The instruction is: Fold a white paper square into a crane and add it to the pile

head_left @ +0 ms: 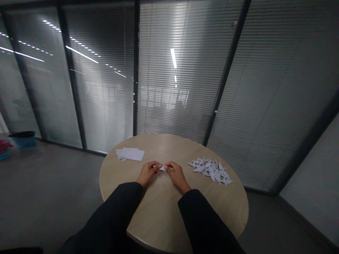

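Two hands work over a round wood-top table (169, 218): many folded white paper pieces (210, 170) piled toward its right edge, fewer white paper sheets (130, 153) stacked toward its left edge. Left hand (147, 173) and right hand (177, 176) pinch narrowly, fingertips holding one small folded paper piece (162, 168) near table centre.

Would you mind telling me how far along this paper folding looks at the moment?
Done: a heap of folded white paper pieces lies on the right of the round wooden table. In hand: a small folded paper piece, pinched between the left hand and right hand. Left: a stack of flat white sheets.
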The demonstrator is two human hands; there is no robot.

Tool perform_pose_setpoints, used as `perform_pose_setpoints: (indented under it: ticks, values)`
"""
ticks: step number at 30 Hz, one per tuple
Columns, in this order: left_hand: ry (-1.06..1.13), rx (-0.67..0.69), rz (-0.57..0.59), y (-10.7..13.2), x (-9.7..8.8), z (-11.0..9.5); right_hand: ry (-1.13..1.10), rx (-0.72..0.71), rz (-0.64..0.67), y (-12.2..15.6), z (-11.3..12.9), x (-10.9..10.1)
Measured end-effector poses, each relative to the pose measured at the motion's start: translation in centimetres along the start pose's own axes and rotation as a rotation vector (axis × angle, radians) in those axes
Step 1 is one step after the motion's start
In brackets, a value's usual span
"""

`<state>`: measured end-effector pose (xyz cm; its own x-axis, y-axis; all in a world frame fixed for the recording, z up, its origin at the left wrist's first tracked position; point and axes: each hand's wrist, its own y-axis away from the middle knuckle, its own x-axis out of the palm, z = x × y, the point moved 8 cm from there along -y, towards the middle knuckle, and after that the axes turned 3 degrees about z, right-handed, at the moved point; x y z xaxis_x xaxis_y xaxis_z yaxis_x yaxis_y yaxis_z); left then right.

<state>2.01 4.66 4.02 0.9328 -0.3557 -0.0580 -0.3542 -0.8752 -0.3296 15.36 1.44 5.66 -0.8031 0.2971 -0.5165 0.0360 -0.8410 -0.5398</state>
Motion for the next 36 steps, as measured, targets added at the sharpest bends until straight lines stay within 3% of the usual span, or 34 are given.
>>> perform_pose_setpoints:
  ticks: [8, 16, 23, 36]
  values:
    - [0.039, -0.044, -0.027, -0.3, -0.5, 1.1, -0.050, -0.041, 0.027, 0.2, 0.6, 0.1]
    - [0.084, -0.011, 0.029, -0.1, -0.1, 0.6, -0.117, -0.019, 0.026, 0.1, -0.1, -0.1]
    - [0.084, -0.013, 0.003, 0.0, -0.4, 0.3, -0.233, 0.066, 0.056, 0.0, -0.2, -0.1]
    - [0.113, -0.032, -0.013, -0.2, -0.4, 0.6, -0.274, 0.082, 0.044, -0.2, -1.0, 0.1]
